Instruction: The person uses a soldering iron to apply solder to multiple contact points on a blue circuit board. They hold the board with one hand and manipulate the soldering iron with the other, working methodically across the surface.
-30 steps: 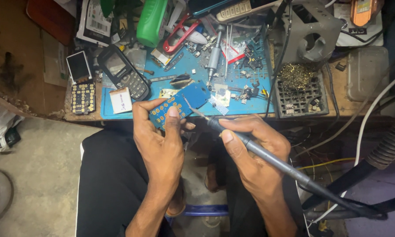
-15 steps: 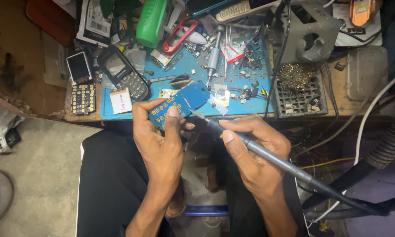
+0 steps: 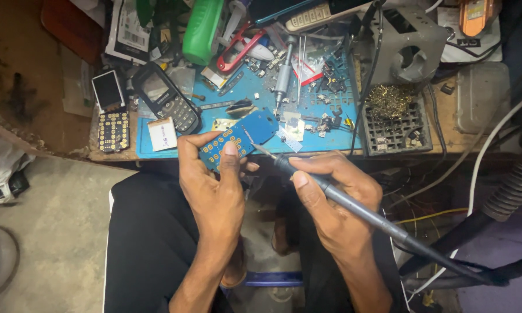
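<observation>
Blue phone board (image 3: 238, 139) – pinched in left hand (image 3: 211, 185) fingers at tabletop (image 3: 156, 152) edge | right hand (image 3: 336, 200) wrapped on soldering iron (image 3: 354, 204), tip at board's 3 o'clock | I'd brace wrists, touch briefly

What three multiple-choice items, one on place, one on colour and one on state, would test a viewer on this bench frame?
1. Where does the soldering iron tip point?
A. at the blue circuit board
B. at the green bottle
C. at the floor

2. What colour is the work mat?
A. red
B. blue
C. yellow

3. How is the board held?
A. lying loose on the mat
B. clamped in a vise
C. gripped in the left hand

Answers: 1 A, the tip meets the board's edge, guided by the right hand. 2 B, bare mat shows blue between parts. 3 C, the thumb presses on the board's face, fingers behind.
</observation>
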